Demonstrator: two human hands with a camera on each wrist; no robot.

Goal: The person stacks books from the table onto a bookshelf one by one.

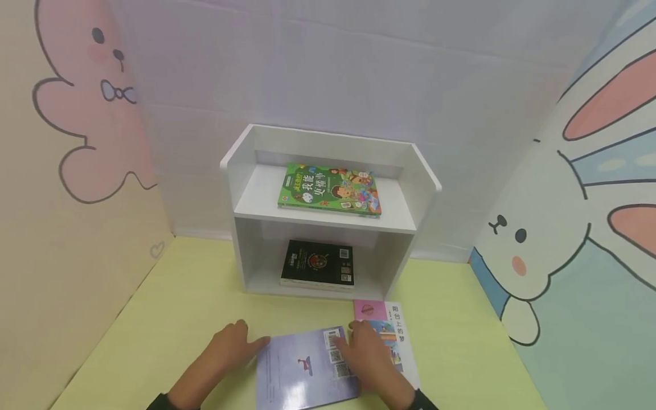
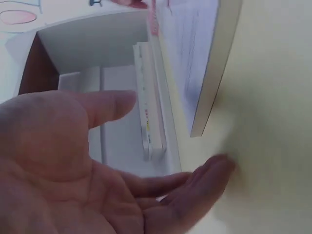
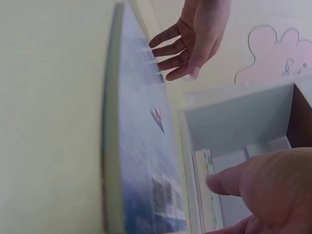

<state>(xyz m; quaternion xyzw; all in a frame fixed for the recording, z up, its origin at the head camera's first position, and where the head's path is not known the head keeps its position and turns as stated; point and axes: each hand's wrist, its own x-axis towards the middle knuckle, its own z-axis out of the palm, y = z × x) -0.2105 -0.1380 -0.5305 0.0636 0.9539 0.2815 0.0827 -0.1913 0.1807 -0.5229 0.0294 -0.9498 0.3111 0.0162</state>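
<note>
Resting flat on the yellow table (image 1: 154,319), the left hand (image 1: 233,344) lies w/ fingers straight, tips at the left edge of the lilac book (image 1: 304,367), which sits at 6 o'clock from the white shelf (image 1: 328,222). The right hand (image 1: 366,353) presses loose fingers on the book's right part, over a pink-and-white book (image 1: 392,327) at 3 o'clock. Prob. light, stiff-ish, glossy cover so slippery; best pinched along a long edge or the spine.
</note>
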